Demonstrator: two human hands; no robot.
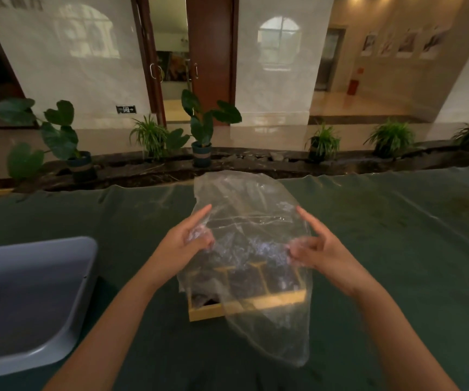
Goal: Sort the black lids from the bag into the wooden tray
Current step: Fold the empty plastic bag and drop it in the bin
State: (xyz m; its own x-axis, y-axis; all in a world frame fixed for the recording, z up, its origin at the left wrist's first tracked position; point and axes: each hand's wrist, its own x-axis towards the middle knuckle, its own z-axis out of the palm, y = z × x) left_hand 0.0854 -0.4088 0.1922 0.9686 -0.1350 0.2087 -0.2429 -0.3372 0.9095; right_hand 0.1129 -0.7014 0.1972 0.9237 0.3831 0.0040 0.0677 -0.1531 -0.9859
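Observation:
A clear plastic bag (255, 210) is held up over the table's middle, stretched between both hands. My left hand (191, 238) pinches its left side and my right hand (312, 249) pinches its right side, index fingers pointing up. Below and behind the bag lies the wooden tray (207, 310), its light wood front rim and dividers showing through the plastic. Dark black lids (244, 280) fill the compartments, seen blurred through the bag. I cannot tell whether any lids are inside the bag itself.
A grey plastic bin (30, 292) stands at the left on the green cloth-covered table (397, 249). Potted plants (202, 131) line a dark stone ledge beyond the table's far edge.

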